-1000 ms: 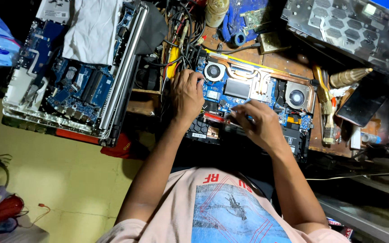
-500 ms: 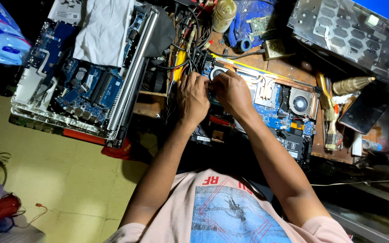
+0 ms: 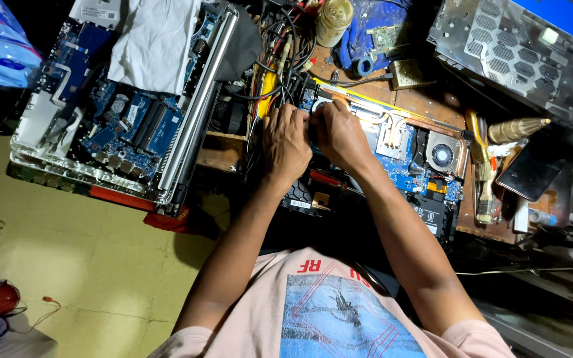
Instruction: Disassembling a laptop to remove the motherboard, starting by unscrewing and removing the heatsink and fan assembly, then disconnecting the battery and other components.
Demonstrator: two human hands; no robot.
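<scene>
An opened laptop (image 3: 426,176) with a blue circuit board, copper heat pipes and a round fan (image 3: 442,154) lies on the wooden bench. My left hand (image 3: 286,142) rests palm down on the board's left end, fingers pointing up toward the tangle of cables. Pressed against it from the right is my right hand (image 3: 341,136), with its fingertips bent onto the board's upper left corner. The hands hide what lies under the fingers, and I cannot tell whether either hand grips anything.
A second opened laptop (image 3: 111,126) with a white cloth (image 3: 154,43) on it sits at the left. Cables (image 3: 280,59), a jar (image 3: 334,20), a brush (image 3: 482,172), a dark phone (image 3: 535,174) and a perforated laptop cover (image 3: 518,56) surround the bench. Yellow floor lies below left.
My right hand has moved left and up across the board to meet my left hand at the upper left corner. The view has shifted slightly.
</scene>
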